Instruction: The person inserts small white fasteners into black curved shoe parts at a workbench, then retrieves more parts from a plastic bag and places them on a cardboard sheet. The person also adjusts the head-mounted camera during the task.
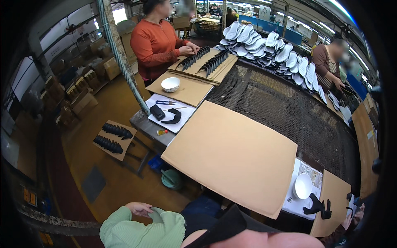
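My left hand [139,208] comes out of a light green ribbed sleeve [120,228] at the lower left. Its fingers are drawn together against the edge of a grey-green cloth [157,215], which seems to be part of my clothing. My right hand is not in view. In front of me lies a large bare cardboard sheet [231,155] across the table. Beyond its left corner, white paper carries thread snips [165,102], a small black pouch [157,112] and a curved black strip [173,117]. A small bottle [162,132] of yellow liquid with a red cap lies nearby.
A white bowl [170,84] and black strips [214,63] on cardboard stand near a person in orange. White soles [264,49] are piled beyond the mesh surface [264,95]. Another bowl [302,186] sits right, near another person's hands [351,219]. A low stool [115,138] holds black pieces.
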Motion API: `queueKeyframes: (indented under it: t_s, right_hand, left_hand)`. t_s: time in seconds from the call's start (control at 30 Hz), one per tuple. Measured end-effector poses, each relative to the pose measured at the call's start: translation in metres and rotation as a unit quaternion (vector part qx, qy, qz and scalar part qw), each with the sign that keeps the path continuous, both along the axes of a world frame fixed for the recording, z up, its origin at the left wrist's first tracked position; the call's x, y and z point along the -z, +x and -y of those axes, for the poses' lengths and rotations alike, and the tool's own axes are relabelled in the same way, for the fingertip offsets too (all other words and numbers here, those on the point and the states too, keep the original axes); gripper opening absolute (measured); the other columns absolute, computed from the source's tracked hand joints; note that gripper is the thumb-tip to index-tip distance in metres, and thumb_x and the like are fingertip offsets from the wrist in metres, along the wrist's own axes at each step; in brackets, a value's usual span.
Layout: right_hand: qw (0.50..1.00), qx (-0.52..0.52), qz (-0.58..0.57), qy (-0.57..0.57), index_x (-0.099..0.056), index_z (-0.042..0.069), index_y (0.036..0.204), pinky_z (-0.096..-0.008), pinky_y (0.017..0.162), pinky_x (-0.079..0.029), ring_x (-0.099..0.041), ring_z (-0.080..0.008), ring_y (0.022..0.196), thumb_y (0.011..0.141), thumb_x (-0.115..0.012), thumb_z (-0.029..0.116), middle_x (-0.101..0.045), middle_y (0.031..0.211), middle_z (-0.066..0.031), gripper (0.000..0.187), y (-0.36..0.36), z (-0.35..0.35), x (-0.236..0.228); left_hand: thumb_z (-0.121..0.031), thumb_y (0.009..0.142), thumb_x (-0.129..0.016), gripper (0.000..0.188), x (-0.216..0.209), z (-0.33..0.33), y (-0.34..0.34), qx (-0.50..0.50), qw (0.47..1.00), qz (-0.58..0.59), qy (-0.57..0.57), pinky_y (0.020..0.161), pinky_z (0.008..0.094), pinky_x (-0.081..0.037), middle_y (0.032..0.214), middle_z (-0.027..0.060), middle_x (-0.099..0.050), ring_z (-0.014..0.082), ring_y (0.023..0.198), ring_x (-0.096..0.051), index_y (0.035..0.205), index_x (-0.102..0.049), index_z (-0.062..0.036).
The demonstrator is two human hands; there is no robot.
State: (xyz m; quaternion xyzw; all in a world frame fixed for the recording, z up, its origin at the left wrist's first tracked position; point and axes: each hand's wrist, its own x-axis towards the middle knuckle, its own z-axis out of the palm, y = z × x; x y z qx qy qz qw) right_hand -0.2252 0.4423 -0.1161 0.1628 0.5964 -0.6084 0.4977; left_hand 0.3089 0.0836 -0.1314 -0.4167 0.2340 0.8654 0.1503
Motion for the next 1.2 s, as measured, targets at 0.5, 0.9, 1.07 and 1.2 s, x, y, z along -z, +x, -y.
queueKeyframes:
  t_s: [0.5, 0.9, 1.07, 1.2]
  right_hand:
    - [0.995, 0.091, -0.002, 0.040, -0.060, 0.001, 0.101, -0.0343, 0.082, -0.046, -0.059, -0.0210, 0.092, 0.081, -0.065, 0.021, -0.063, 0.099, -0.0090, 0.028, -0.002, -0.013, 0.035]
    - [0.988, 0.145, -0.010, 0.042, -0.061, 0.001, 0.096, -0.0351, 0.079, -0.049, -0.061, -0.0223, 0.088, 0.085, -0.061, 0.014, -0.063, 0.094, -0.0092, 0.016, 0.007, -0.040, 0.058]
    - [0.985, 0.167, -0.035, -0.011, -0.061, 0.002, 0.094, -0.0355, 0.077, -0.050, -0.061, -0.0228, 0.086, 0.087, -0.059, 0.011, -0.064, 0.093, -0.0093, 0.012, 0.010, -0.057, 0.041]
    - [0.989, 0.011, -0.126, -0.076, -0.059, 0.000, 0.102, -0.0339, 0.077, -0.052, -0.062, -0.0208, 0.085, 0.091, -0.052, 0.007, -0.063, 0.092, -0.0086, 0.015, -0.002, -0.005, -0.014]
  left_hand:
    - [-0.023, 0.090, -0.062, 0.019, 0.020, -0.023, -0.023, -0.276, 0.953, 0.082, 0.089, 0.079, 0.0299, -0.053, 0.092, 0.0037, -0.065, 0.0136, 0.079, -0.061, 0.101, -0.060, -0.0076]
    - [-0.033, 0.091, -0.058, 0.033, 0.049, -0.022, -0.058, -0.163, 0.970, 0.154, 0.088, 0.083, 0.0454, -0.051, 0.101, 0.0121, -0.067, 0.0275, 0.089, -0.065, 0.103, -0.060, -0.0028]
    - [-0.031, 0.090, -0.061, 0.027, 0.017, 0.017, -0.115, -0.222, 0.961, 0.134, -0.099, 0.078, 0.0417, -0.051, 0.091, 0.0091, -0.067, 0.0254, 0.085, -0.063, 0.100, -0.062, -0.0056]
    - [-0.027, 0.091, -0.059, 0.021, -0.006, 0.023, -0.219, -0.207, 0.966, 0.024, -0.155, 0.069, 0.0382, -0.050, 0.084, 0.0059, -0.064, 0.0195, 0.069, -0.059, 0.096, -0.063, -0.0066]
